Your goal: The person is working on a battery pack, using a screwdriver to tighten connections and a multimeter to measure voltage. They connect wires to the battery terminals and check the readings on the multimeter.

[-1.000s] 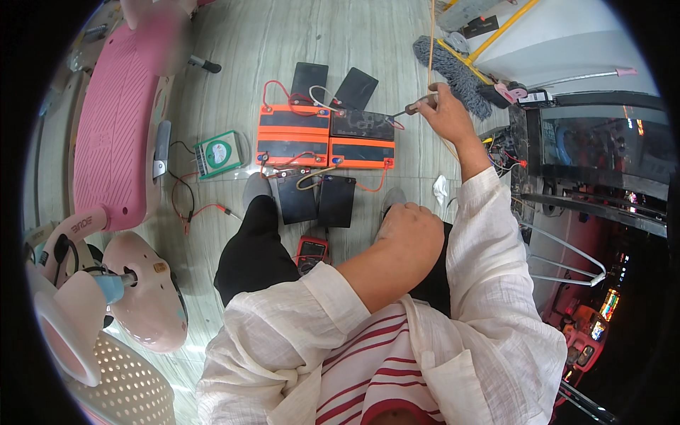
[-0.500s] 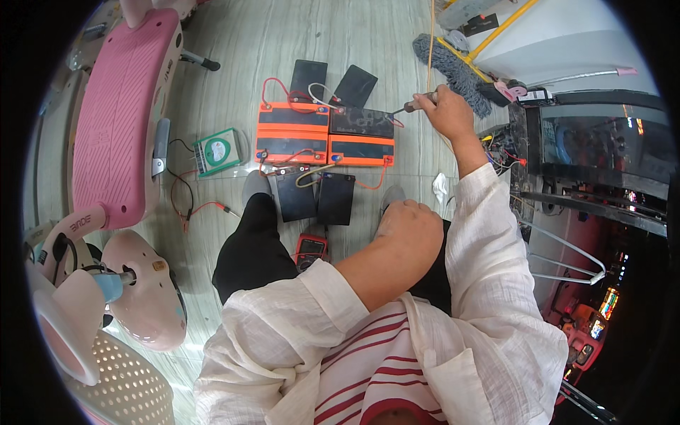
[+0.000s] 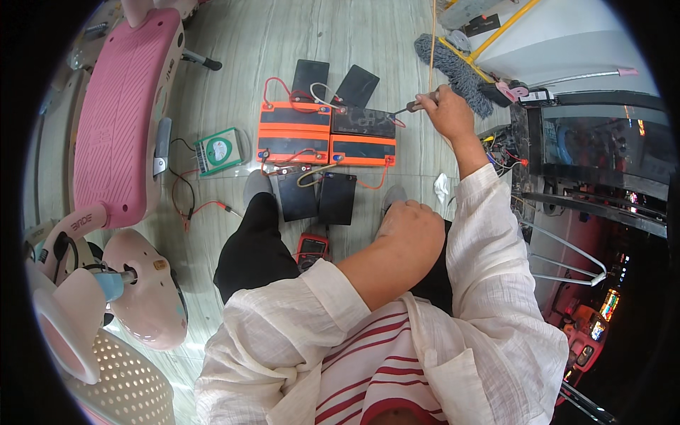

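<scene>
My right hand (image 3: 450, 113) is closed around the handle of a screwdriver (image 3: 412, 106). Its tip meets the right end of a black battery (image 3: 363, 122), where a short red wire is attached. That battery sits against several orange-and-black batteries, among them the upper left one (image 3: 294, 117) and the lower right one (image 3: 363, 150). Red and pale wires link their terminals. My left hand (image 3: 419, 221) rests over my right knee, back upward, its fingers bent down out of sight. Two smaller black batteries (image 3: 336, 198) lie between my feet, also wired to the group.
Two more black batteries (image 3: 310, 76) lie beyond the group. A red multimeter (image 3: 312, 248) is near my lap. To the left are a green-and-white box (image 3: 218, 151) with clip leads (image 3: 205, 205) and a pink scooter (image 3: 127, 113). A grey mop (image 3: 453, 74) lies at the upper right.
Almost everything holds still; the whole view shifts very slightly. The screwdriver stays at the black battery's end and my left hand stays on the knee.
</scene>
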A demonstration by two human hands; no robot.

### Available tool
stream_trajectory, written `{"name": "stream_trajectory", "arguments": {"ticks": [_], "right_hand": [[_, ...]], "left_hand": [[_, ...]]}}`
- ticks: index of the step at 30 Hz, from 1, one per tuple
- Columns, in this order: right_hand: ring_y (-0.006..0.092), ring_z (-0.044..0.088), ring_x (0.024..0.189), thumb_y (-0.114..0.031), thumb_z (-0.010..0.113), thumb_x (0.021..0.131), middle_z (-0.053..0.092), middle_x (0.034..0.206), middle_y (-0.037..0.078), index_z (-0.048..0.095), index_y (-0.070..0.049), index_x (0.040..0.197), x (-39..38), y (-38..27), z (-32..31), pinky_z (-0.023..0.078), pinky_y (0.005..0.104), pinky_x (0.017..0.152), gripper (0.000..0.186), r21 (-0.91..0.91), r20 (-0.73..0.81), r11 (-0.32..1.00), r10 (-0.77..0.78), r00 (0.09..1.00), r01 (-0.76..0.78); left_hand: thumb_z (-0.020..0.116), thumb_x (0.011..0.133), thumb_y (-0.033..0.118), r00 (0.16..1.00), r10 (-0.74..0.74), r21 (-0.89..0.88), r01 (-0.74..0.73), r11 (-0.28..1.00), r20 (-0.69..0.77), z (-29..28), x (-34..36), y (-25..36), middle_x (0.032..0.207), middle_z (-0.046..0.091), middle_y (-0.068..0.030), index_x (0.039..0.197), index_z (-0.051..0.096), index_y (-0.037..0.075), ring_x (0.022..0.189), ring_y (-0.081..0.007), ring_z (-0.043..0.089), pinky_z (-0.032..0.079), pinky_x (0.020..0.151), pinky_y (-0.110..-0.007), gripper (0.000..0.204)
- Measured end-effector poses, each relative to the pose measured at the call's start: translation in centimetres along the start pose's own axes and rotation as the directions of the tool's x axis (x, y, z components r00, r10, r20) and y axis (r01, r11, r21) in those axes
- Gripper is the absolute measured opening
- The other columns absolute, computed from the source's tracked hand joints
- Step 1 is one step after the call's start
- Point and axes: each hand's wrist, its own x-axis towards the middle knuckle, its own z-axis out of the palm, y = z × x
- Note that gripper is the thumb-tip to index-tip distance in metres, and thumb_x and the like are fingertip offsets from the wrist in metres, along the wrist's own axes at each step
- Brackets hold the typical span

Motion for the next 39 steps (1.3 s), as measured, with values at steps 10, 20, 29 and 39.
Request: {"name": "stream_trajectory", "arguments": {"ticks": [10,20,29,39], "right_hand": [[0.0373,0.07,0.08,-0.029,0.071,0.089,0.071,0.086,0.019,0.058,0.003,0.093,-0.8,1.4,1.8,0.055,0.0423,0.071,0.035,0.202,-0.129,0.971,-0.107,0.986,0.131],[0.0371,0.07,0.081,-0.036,0.072,0.086,0.072,0.084,0.018,0.062,0.0,0.089,-1.0,1.0,3.0,0.054,0.0451,0.073,0.038,0.206,-0.187,0.978,0.072,0.98,-0.032],[0.032,0.07,0.071,-0.03,0.072,0.085,0.071,0.077,0.013,0.061,-0.004,0.092,-2.0,-4.4,-1.2,0.054,0.0401,0.063,0.029,0.233,-0.283,0.965,-0.046,0.958,0.115],[0.0387,0.068,0.083,-0.026,0.07,0.088,0.069,0.088,0.018,0.057,-0.006,0.11,-7.0,-16.3,0.3,0.052,0.0433,0.069,0.033,0.55,0.147,0.7,-0.619,0.771,0.456]], "left_hand": [[0.067,0.089,0.027,1.0,0.01,-0.004,-0.01,1.0,-0.017,0.0,-0.3,0.0,0.105,0.068,-0.0116,0.106,0.066,0.005,0.103,-0.0269,0.065,0.05,0.09,-0.037,0.028],[0.07,0.084,0.024,1.0,0.006,0.041,-0.007,0.999,0.007,-0.1,-0.5,0.2,0.108,0.068,-0.012,0.108,0.066,0.004,0.105,-0.0267,0.064,0.05,0.09,-0.037,0.032],[0.074,0.077,0.017,0.992,-0.013,0.051,0.007,0.999,0.124,0.3,-1.3,0.7,0.112,0.068,-0.0104,0.109,0.068,0.007,0.11,-0.0256,0.063,0.049,0.088,-0.035,0.034],[0.077,0.075,0.018,0.965,0.013,0.015,-0.018,1.0,0.264,-0.8,-1.8,0.4,0.119,0.067,-0.0132,0.113,0.07,0.004,0.112,-0.0274,0.062,0.049,0.089,-0.035,0.041]]}}
